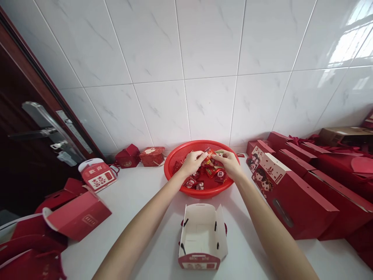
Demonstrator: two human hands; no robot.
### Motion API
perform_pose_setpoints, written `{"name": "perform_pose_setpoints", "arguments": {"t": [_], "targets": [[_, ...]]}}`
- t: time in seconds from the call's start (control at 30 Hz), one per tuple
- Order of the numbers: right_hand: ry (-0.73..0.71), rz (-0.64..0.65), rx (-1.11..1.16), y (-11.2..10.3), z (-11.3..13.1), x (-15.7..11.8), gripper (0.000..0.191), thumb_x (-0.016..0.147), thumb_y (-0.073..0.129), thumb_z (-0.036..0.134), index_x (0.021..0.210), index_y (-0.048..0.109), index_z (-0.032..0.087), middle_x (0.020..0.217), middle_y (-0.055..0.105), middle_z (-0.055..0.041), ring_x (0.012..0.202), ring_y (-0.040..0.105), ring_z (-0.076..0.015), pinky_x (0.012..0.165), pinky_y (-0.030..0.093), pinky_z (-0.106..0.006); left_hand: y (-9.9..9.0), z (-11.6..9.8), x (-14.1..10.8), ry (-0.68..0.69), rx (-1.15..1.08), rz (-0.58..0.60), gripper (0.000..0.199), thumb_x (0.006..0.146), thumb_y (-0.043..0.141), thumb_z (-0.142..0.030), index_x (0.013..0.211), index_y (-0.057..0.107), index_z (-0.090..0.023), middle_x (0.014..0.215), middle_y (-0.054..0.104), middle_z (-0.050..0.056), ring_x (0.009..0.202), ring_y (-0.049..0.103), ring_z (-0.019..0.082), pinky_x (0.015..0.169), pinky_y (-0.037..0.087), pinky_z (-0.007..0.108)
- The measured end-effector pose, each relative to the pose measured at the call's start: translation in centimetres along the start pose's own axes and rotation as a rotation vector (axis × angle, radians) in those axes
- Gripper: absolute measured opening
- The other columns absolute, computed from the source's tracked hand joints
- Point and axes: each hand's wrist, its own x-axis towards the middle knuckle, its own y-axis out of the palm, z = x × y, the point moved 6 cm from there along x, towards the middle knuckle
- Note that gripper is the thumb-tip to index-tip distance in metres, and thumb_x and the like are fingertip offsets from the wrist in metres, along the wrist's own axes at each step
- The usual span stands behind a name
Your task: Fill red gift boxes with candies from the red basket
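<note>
Both my hands are over a red plastic basket (201, 192) holding several small wrapped candies (220, 175). With thumb and fingers, my left hand (192, 163) pinches the left side of a shiny red candy packet (209, 157). My right hand (230, 165) is closed at the packet's right side, its fingertips partly hidden. Between my forearms, in front of the basket, stands an open gift box (200, 237), white inside with a red printed front and dark cord ends on its inner walls. Nothing shows inside the box.
Red gift boxes (81, 216) crowd the left side, near a dark door (26, 155) with a metal handle. Two small boxes (152, 155) sit against the tiled wall (210, 105). On the right stand rows of large red gift bags (297, 198) and a cardboard box (344, 136).
</note>
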Motion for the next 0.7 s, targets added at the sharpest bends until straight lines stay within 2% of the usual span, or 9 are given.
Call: {"name": "perform_pose_setpoints", "arguments": {"t": [0.13, 0.3, 0.47, 0.7], "targets": [[-0.005, -0.023, -0.044, -0.2, 0.1, 0.0, 0.04, 0.049, 0.09, 0.041, 0.067, 0.064, 0.017, 0.071, 0.068, -0.0015, 0.071, 0.068, -0.0198, 0.065, 0.061, -0.033, 0.0, -0.5, -0.3, 0.011, 0.002, -0.001, 0.04, 0.089, 0.052, -0.051, 0.067, 0.059, -0.018, 0.062, 0.057, -0.002, 0.063, 0.052, 0.015, 0.062, 0.038, 0.027], [0.0, -0.021, -0.068, -0.1, 0.3, -0.2, 0.038, 0.049, 0.089, 0.038, 0.069, 0.065, 0.017, 0.072, 0.067, -0.0015, 0.069, 0.067, -0.0188, 0.06, 0.058, -0.03, 0.2, -0.8, -0.4, 0.022, -0.044, 0.018, 0.036, 0.084, 0.061, -0.051, 0.08, 0.071, -0.016, 0.077, 0.069, 0.003, 0.074, 0.06, 0.018, 0.071, 0.045, 0.029], [-0.02, 0.007, -0.053, 0.3, 0.9, -0.5, 0.035, 0.051, 0.087, 0.04, 0.069, 0.067, 0.017, 0.068, 0.065, 0.0, 0.062, 0.061, -0.0139, 0.052, 0.05, -0.023, -0.2, -1.1, -0.3, 0.036, -0.139, 0.023, 0.036, 0.082, 0.064, -0.05, 0.08, 0.074, -0.015, 0.076, 0.071, 0.003, 0.075, 0.063, 0.019, 0.072, 0.048, 0.029], [-0.064, 0.033, -0.004, 1.1, 1.8, -1.2, 0.032, 0.056, 0.085, 0.038, 0.075, 0.07, 0.017, 0.07, 0.068, -0.0005, 0.062, 0.061, -0.0136, 0.055, 0.05, -0.024, -0.9, -2.0, -1.0, 0.017, -0.231, -0.003, 0.037, 0.08, 0.067, -0.054, 0.079, 0.076, -0.017, 0.076, 0.071, 0.002, 0.075, 0.063, 0.019, 0.071, 0.05, 0.029]]}}
